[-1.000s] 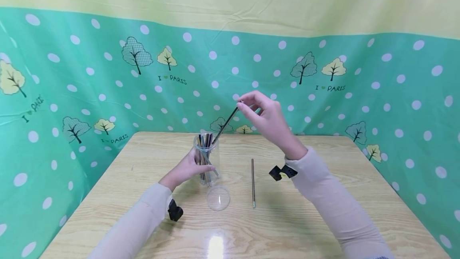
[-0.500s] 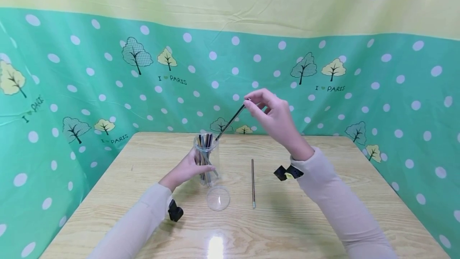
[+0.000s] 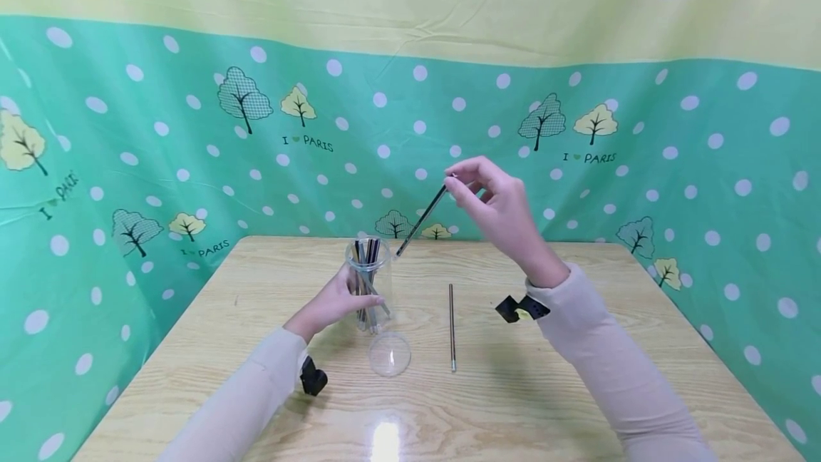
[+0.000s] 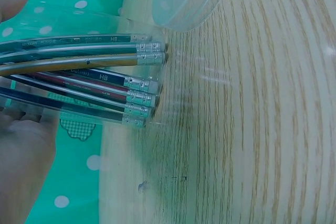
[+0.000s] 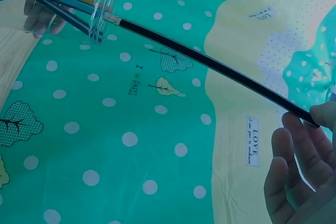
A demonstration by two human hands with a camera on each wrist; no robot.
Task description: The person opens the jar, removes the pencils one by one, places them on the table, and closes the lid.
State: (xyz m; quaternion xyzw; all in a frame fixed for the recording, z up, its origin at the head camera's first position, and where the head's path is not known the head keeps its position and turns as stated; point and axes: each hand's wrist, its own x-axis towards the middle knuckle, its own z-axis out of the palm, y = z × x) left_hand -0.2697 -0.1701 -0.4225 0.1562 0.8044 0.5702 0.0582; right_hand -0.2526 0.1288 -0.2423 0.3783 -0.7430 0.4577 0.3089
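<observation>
My left hand (image 3: 335,302) grips a clear plastic jar (image 3: 383,284) that stands on the table, thumb across its front. Several pencils (image 4: 105,82) lean inside it, their metal-capped ends down at the jar's bottom in the left wrist view. Up and to the right of the jar, my right hand (image 3: 490,198) pinches the upper end of a dark pencil (image 5: 210,64) between thumb and fingertips. This pencil slants down to the left, its metal-capped end right by the jar's rim. Another pencil (image 3: 452,326) lies on the table to the right of the jar.
A round clear lid (image 3: 390,353) lies on the wooden table (image 3: 288,419) just in front of the jar. Behind the table and at its sides hangs a green and yellow printed curtain (image 3: 385,127).
My right hand has moved right and slightly up, drawing the pinched pencil's lower end out of the jar's mouth to just beside the rim. The left hand and jar stay put.
</observation>
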